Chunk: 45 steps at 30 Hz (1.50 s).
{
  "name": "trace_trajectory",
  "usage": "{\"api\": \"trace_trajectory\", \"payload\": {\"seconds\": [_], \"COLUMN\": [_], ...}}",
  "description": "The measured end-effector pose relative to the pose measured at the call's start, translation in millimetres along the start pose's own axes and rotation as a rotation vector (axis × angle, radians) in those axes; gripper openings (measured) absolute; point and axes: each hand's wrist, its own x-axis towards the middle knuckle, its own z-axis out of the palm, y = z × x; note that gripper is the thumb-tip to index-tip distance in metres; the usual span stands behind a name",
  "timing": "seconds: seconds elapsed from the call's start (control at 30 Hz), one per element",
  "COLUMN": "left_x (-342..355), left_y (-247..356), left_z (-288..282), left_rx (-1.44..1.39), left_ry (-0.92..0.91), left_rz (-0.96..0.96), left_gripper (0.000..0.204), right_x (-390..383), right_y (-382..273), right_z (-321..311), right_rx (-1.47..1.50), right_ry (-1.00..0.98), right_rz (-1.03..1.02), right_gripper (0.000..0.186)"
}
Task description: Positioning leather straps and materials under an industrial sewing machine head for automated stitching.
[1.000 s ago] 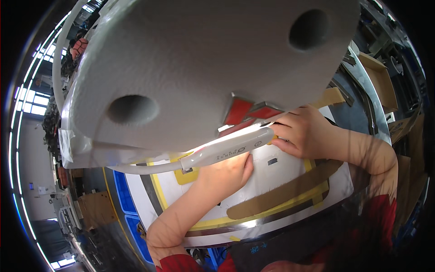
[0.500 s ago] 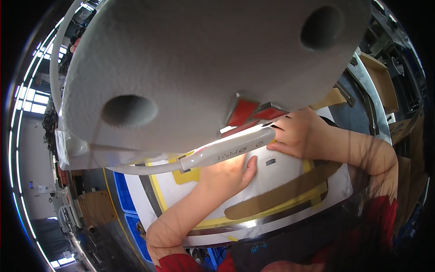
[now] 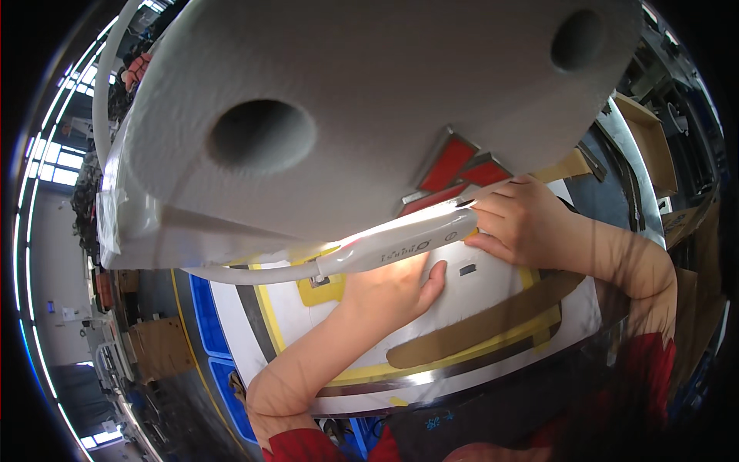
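A large pale grey machine housing (image 3: 369, 85) with two round recesses and a red and silver emblem fills the upper view. A lit white lamp bar (image 3: 400, 245) with a cable sits along its lower edge. Beneath it, my left hand (image 3: 389, 292) lies on the white work surface (image 3: 439, 308), thumb stretched out; the lamp hides its other fingertips. By the lamp's right end, the fingers of my right hand (image 3: 523, 223) are bent together in a pinch. A bit of yellow shows at their tips, but what they hold is hidden.
A brown curved strip (image 3: 485, 323) lies on the near work surface, edged with yellow tape (image 3: 369, 375). Blue bins (image 3: 203, 316) stand at the left. An open cardboard box (image 3: 647, 142) is at the right. A small dark rectangle (image 3: 468, 269) sits between my hands.
The housing and lamp appear shifted up and to the right in the picture. Both hands keep nearly the same pose, a little further right.
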Motion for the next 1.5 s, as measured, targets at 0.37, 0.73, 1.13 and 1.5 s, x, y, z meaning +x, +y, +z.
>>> {"api": "trace_trajectory", "payload": {"seconds": [0.37, 0.73, 1.13, 1.5], "left_x": [1, 6, 5, -4], "left_y": [-6, -23, -36, 26], "left_z": [1, 9, 17, -32], "left_rx": [0.006, -0.121, -0.061, -0.4], "left_ry": [0.064, 0.091, 0.064, 0.125], "left_rz": [-0.013, -0.096, -0.343, 0.104], "left_gripper": [0.04, 0.023, 0.016, 0.022], "right_x": [6, 10, 9, 1], "right_y": [4, 14, 22, -8], "right_z": [0, 0, -3, -75], "right_rx": [-0.017, 0.061, 0.083, 0.648], "right_ry": [0.023, 0.034, 0.02, -0.258], "right_rz": [-0.039, 0.051, 0.349, 0.124], "right_gripper": [0.036, 0.033, 0.019, 0.034]}}
